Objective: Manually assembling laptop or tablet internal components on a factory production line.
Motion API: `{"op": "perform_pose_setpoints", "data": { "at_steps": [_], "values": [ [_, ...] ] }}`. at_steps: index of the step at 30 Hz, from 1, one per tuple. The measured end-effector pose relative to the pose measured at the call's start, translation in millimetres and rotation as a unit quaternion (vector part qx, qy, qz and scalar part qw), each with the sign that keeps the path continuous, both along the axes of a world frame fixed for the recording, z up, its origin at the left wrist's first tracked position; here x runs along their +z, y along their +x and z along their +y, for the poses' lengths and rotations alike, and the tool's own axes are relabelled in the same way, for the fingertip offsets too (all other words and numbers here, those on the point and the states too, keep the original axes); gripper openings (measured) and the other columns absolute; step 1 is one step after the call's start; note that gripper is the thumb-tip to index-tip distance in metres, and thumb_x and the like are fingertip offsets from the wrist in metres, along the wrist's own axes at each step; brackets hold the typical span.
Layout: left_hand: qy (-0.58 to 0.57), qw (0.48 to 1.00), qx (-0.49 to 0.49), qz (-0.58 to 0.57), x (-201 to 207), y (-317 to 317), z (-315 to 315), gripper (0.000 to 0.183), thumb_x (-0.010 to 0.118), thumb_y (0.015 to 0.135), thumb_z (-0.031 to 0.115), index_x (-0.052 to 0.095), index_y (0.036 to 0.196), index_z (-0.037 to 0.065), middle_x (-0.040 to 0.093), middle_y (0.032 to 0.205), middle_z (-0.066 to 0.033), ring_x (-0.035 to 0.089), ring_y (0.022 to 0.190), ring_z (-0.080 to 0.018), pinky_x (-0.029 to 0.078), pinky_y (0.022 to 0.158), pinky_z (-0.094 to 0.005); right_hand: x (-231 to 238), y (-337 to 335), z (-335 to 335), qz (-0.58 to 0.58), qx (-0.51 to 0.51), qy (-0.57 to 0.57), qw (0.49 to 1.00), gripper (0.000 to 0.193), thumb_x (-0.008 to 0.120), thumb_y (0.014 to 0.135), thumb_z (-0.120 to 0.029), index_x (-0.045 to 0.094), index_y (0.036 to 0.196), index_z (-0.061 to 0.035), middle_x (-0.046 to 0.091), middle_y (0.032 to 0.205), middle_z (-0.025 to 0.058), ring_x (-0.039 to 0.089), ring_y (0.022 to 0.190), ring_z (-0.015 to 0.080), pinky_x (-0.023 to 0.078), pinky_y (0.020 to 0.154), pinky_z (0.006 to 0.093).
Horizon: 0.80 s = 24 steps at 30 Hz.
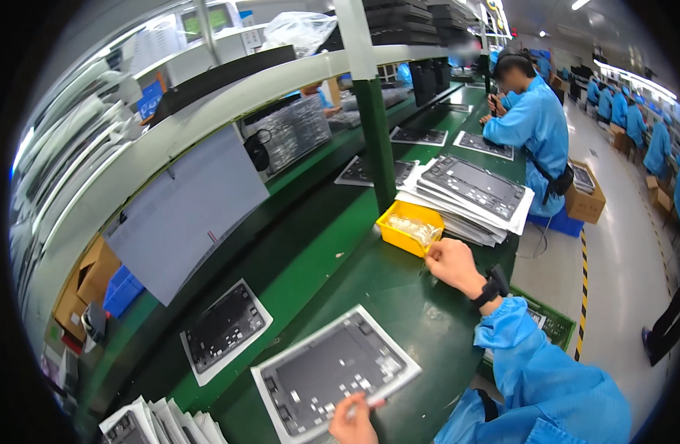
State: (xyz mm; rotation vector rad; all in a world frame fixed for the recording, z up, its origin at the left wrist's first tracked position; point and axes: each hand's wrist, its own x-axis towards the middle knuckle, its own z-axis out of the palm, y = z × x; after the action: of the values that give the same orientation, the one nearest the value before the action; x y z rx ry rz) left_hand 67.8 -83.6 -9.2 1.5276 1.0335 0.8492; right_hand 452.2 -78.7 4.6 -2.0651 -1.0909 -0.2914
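Panel [318, 366] under left hand [352, 420], right hand [452, 263] curled at yellow bin [401, 240]; both grips unclear

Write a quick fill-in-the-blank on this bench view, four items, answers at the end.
1. The bin beside the right hand is coloured ____.
2. The black wristband is on the ____ wrist.
3. The dark panel at the left hand has a border coloured ____ around it.
4. The bench top is coloured ____.

Missing words: yellow; right; white; green.

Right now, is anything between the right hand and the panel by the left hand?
Nothing visible: green tabletop separates the right hand, beside the yellow bin, from the panel. The left hand is at its near edge.
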Motion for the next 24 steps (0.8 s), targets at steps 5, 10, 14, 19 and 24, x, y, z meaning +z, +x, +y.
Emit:
{"op": "perform_pose_setpoints", "data": {
  "at_steps": [5, 10, 14, 19, 24],
  "values": [
    [-0.157, 0.973, -0.033, -0.163, 3, -34, -89, 0.046, 0.062, 0.097, -0.005, 0.054, 0.141, 0.0, 0.074, 0.112, -0.0155, 0.067, 0.101, -0.0155, 0.05, 0.09, -0.0254, -15, 16, -11, -0.057, 0.089, -0.052, 0.993, 0.021, 0.071, 0.08, -0.01, 0.079, 0.099, -0.0034, 0.067, 0.109, 0.0183, 0.062, 0.106, 0.0368, 0.052, 0.093, 0.0437],
    [-0.264, 0.943, -0.105, -0.172, 14, -44, -129, 0.062, 0.062, 0.099, -0.004, 0.034, 0.154, 0.002, 0.073, 0.112, -0.0166, 0.068, 0.103, -0.0178, 0.052, 0.091, -0.0288, -18, 31, -11, -0.037, 0.084, -0.054, 0.994, 0.019, 0.077, 0.081, -0.005, 0.079, 0.099, -0.0028, 0.068, 0.104, 0.0169, 0.059, 0.103, 0.0371, 0.05, 0.093, 0.0439],
    [-0.267, 0.942, -0.173, -0.106, 16, -70, -130, 0.048, 0.064, 0.099, 0.001, 0.051, 0.145, 0.002, 0.075, 0.105, -0.0116, 0.068, 0.093, -0.017, 0.054, 0.086, -0.0303, -22, 22, 3, -0.103, 0.1, -0.03, 0.989, 0.015, 0.072, 0.084, -0.002, 0.079, 0.097, -0.0042, 0.068, 0.1, 0.0137, 0.059, 0.098, 0.0347, 0.051, 0.089, 0.0424],
    [-0.029, 0.991, -0.107, 0.078, 62, -90, -92, 0.022, 0.068, 0.098, 0.01, 0.071, 0.118, 0.003, 0.073, 0.084, -0.0111, 0.068, 0.071, -0.0156, 0.053, 0.065, -0.0298, -27, 35, 2, -0.161, 0.111, 0.02, 0.981, 0.009, 0.069, 0.085, 0.0, 0.075, 0.091, -0.0022, 0.068, 0.095, 0.0152, 0.061, 0.095, 0.0377, 0.051, 0.086, 0.0449],
    [0.086, 0.992, -0.051, 0.078, 52, -92, -12, 0.013, 0.064, 0.098, 0.007, 0.072, 0.106, 0.001, 0.073, 0.077, -0.0103, 0.069, 0.067, -0.0151, 0.053, 0.063, -0.0285, -21, 43, -6, -0.215, 0.081, 0.069, 0.971, 0.007, 0.066, 0.088, 0.003, 0.068, 0.094, -0.0009, 0.066, 0.094, 0.0182, 0.06, 0.094, 0.0387, 0.049, 0.082, 0.0466]
  ]
}}
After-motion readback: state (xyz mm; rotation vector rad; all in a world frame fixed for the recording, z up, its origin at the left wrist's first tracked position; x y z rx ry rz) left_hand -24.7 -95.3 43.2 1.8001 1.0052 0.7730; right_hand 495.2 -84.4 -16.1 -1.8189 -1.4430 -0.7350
